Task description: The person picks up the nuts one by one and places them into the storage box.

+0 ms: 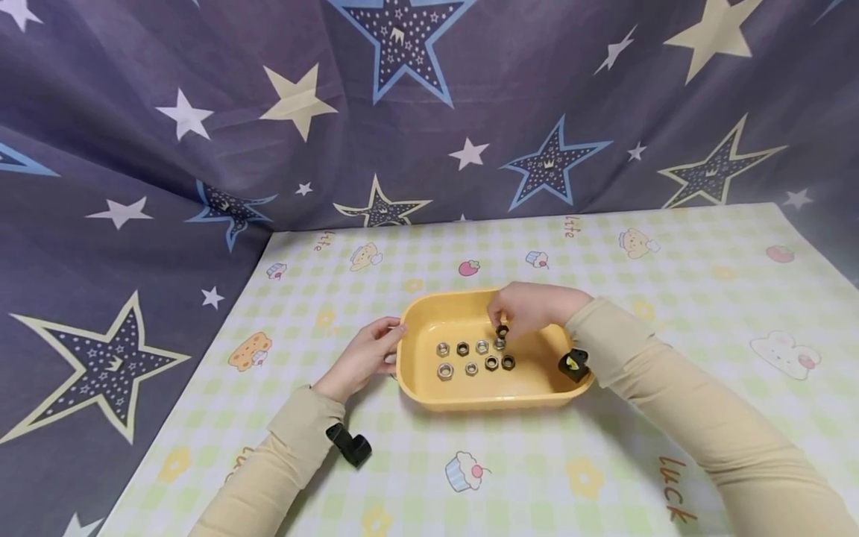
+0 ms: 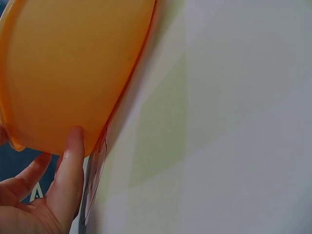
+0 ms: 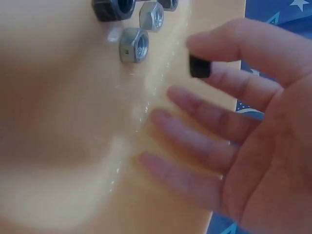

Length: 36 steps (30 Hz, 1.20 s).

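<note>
A yellow plastic tray (image 1: 470,403) with rounded corners sits on the table. My left hand (image 1: 365,352) holds its left end; in the left wrist view the thumb (image 2: 73,165) presses against the outer wall. Over the tray's far side, my right hand (image 1: 533,307) pinches a black hex nut (image 3: 199,66) between thumb and index finger, the other fingers spread. Below that nut lies a silver nut (image 1: 499,344). More silver nuts (image 1: 446,371) and dark nuts (image 1: 508,362) lie in two rough rows on the tray floor.
A pale checked tablecloth (image 1: 403,477) with printed cupcakes and flowers covers the table. Behind and to the left hangs a dark blue curtain (image 1: 221,60) with stars. Each wrist wears a small black camera, the right one (image 1: 574,365) overlapping the tray's right end.
</note>
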Each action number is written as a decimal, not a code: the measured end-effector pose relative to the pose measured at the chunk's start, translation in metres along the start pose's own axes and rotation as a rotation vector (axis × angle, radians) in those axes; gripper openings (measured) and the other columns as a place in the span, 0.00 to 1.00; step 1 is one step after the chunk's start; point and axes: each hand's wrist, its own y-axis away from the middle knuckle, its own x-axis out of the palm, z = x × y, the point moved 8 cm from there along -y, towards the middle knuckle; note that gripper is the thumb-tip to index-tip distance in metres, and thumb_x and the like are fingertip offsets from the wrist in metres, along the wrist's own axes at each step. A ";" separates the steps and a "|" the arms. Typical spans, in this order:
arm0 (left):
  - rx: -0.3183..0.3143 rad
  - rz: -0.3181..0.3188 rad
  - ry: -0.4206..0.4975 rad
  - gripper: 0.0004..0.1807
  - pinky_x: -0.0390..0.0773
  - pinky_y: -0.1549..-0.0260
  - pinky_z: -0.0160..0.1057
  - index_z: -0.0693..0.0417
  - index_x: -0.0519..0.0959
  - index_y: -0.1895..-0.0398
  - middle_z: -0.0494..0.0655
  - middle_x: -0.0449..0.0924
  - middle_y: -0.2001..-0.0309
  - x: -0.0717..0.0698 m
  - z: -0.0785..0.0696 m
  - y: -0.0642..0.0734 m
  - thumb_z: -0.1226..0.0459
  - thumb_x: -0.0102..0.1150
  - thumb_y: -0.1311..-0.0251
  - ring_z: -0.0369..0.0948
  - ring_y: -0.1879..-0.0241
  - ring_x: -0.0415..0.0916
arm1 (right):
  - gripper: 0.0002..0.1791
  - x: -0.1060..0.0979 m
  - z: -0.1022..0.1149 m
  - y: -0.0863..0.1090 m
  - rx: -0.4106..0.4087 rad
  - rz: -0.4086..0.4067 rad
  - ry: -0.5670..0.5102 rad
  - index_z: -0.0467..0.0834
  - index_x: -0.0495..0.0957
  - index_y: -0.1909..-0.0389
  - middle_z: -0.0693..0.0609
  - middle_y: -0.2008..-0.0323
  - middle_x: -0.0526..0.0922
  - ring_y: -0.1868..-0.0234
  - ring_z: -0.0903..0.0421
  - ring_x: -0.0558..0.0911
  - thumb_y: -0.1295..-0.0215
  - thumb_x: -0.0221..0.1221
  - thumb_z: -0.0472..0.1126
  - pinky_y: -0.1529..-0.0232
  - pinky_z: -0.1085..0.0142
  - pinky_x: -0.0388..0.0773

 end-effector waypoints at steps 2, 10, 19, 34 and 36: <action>0.000 0.000 0.002 0.21 0.84 0.73 0.35 0.63 0.68 0.42 0.47 0.72 0.63 0.000 0.000 -0.001 0.57 0.46 0.29 0.35 0.71 0.73 | 0.08 0.003 -0.004 0.001 0.047 0.033 0.017 0.43 0.77 0.76 0.54 0.72 0.79 0.71 0.58 0.73 0.58 0.67 0.34 0.66 0.68 0.74; 0.001 0.001 0.003 0.20 0.83 0.75 0.33 0.63 0.68 0.42 0.46 0.70 0.65 0.001 -0.002 -0.001 0.58 0.46 0.29 0.35 0.72 0.71 | 0.09 0.009 -0.012 0.003 0.157 0.095 0.072 0.43 0.72 0.80 0.54 0.77 0.73 0.73 0.58 0.69 0.59 0.62 0.29 0.72 0.71 0.66; -0.005 -0.008 -0.003 0.20 0.82 0.76 0.32 0.63 0.69 0.43 0.46 0.70 0.65 0.001 -0.001 -0.001 0.58 0.46 0.29 0.34 0.73 0.71 | 0.16 0.011 -0.012 0.004 0.182 0.089 0.153 0.48 0.65 0.87 0.56 0.83 0.66 0.78 0.60 0.64 0.62 0.58 0.26 0.78 0.73 0.61; 0.001 -0.001 -0.007 0.21 0.83 0.76 0.32 0.64 0.68 0.42 0.47 0.72 0.64 -0.001 0.002 -0.001 0.58 0.47 0.30 0.34 0.73 0.72 | 0.20 0.014 -0.010 0.002 0.188 0.053 0.249 0.50 0.57 0.92 0.57 0.87 0.59 0.82 0.60 0.58 0.62 0.54 0.26 0.82 0.72 0.55; 0.001 0.000 -0.007 0.21 0.83 0.75 0.33 0.64 0.68 0.42 0.47 0.72 0.63 -0.001 0.001 -0.001 0.58 0.46 0.29 0.34 0.72 0.73 | 0.19 0.014 -0.010 0.001 0.189 0.050 0.253 0.50 0.57 0.92 0.57 0.87 0.59 0.82 0.60 0.58 0.62 0.54 0.26 0.82 0.72 0.55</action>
